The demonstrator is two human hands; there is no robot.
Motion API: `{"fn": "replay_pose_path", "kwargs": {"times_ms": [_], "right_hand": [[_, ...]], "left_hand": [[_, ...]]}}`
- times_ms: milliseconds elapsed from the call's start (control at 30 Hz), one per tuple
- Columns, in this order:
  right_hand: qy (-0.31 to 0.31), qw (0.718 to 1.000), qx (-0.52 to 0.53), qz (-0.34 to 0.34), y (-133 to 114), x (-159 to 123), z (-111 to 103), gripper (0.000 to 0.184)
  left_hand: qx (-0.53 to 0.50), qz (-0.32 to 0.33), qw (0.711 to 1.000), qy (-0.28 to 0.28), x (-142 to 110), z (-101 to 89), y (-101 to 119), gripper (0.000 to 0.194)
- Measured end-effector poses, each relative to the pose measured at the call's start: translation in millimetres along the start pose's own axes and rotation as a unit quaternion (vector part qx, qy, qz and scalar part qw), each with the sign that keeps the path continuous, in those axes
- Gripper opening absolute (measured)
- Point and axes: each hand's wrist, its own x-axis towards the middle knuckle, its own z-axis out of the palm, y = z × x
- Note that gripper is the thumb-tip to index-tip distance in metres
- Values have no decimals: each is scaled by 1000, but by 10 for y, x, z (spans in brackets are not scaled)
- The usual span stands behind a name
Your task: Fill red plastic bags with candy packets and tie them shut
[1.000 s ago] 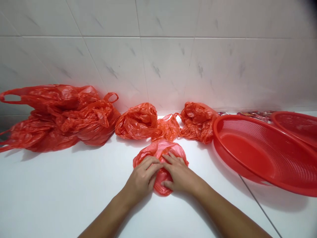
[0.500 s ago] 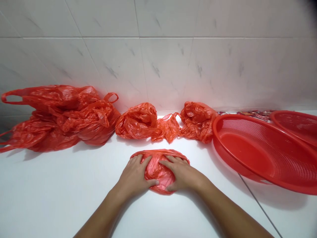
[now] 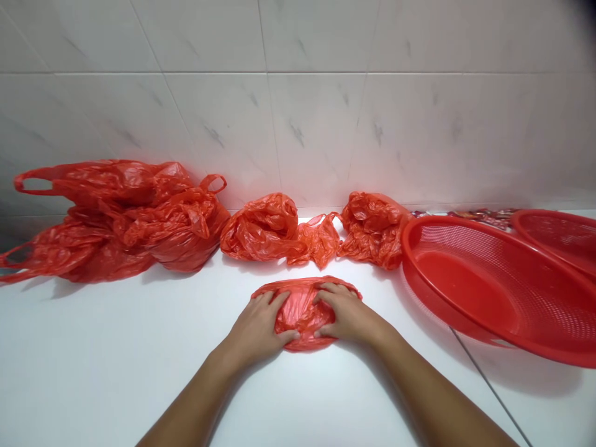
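Observation:
Both my hands rest on a flattened red plastic bag (image 3: 302,313) on the white counter (image 3: 116,366). My left hand (image 3: 258,329) presses its left half, with the fingers curled over the gathered edge. My right hand (image 3: 347,316) lies on its right half, the fingertips pointing inward. Between them the crumpled film shows, and the part under my palms is hidden. Just beyond the bag sit crumpled red bags (image 3: 261,228), a smaller one (image 3: 319,242) and another (image 3: 375,231), not touching my hands.
A large heap of red bags (image 3: 158,230) lies at the left against the tiled wall (image 3: 316,124). At the right stand a red mesh basket (image 3: 493,285) and a second red basket (image 3: 554,239), with colourful packets (image 3: 479,215) behind them.
The bag's far part has been folded down toward me, so it now forms a low, compact bundle. My hands have moved closer together on it, and the view has shifted slightly.

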Motion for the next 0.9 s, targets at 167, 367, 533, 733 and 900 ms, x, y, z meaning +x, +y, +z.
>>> {"fn": "replay_pose_path", "kwargs": {"times_ms": [167, 367, 533, 733, 900], "right_hand": [[34, 998, 30, -41, 38, -5, -41, 66], [107, 992, 37, -56, 48, -17, -48, 53], [27, 1000, -3, 9, 92, 18, 29, 93], [-11, 999, -19, 27, 117, 24, 15, 94], [-23, 998, -27, 45, 128, -24, 3, 104]], "left_hand": [[-31, 9, 999, 27, -26, -84, 48, 96], [11, 7, 1000, -4, -47, -62, 46, 108], [23, 26, 999, -8, -43, -94, -28, 110], [-19, 87, 986, 139, 12, -71, 56, 47], [23, 116, 989, 87, 19, 151, 311, 41]]}}
